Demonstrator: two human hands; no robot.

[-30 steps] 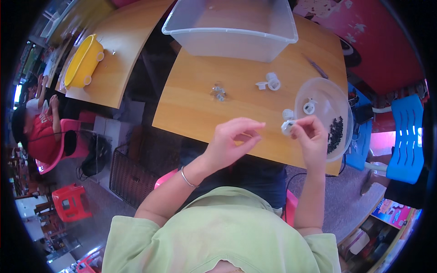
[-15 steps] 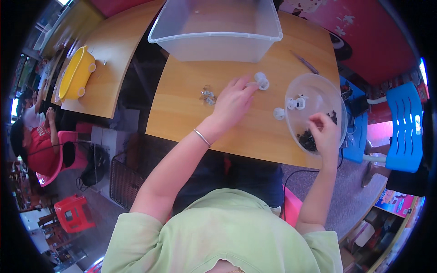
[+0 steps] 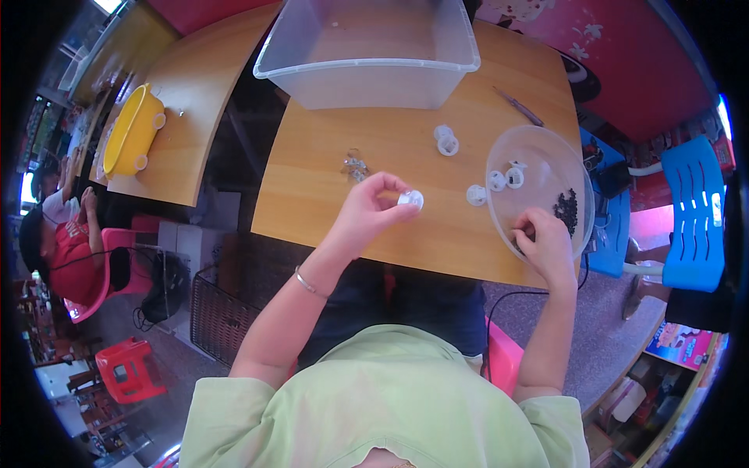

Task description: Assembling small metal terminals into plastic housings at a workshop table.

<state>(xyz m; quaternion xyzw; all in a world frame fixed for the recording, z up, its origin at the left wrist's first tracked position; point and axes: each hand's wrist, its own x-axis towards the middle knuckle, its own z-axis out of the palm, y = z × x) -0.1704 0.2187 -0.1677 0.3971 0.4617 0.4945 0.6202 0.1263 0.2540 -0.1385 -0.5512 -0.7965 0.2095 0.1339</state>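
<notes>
Between the thumb and fingers of my left hand [image 3: 370,210] is a small round white plastic part [image 3: 411,200], held above the front half of the table. My right hand [image 3: 546,243] is inside a round translucent tray [image 3: 538,139], low among small black pieces [image 3: 566,212]; its fingertips are pinched together, and what they hold is hidden. Two white parts [image 3: 514,178] lie in the tray, and another white part [image 3: 477,195] sits just outside its left rim. Farther back stand two white ring-shaped parts [image 3: 447,144]. Small shiny clear pieces [image 3: 356,166] lie left of my left hand.
A big translucent plastic bin [image 3: 367,82] takes up the table's far side. A thin pen-like tool [image 3: 518,106] lies behind the tray. At right is a blue chair [image 3: 693,218]. On another table at left stands a yellow tub [image 3: 134,132]; a person in red [image 3: 74,253] sits nearby.
My left hand has drawn back toward me from the ring-shaped parts, now with a white part in it. My right hand has lowered toward the near side of the tray.
</notes>
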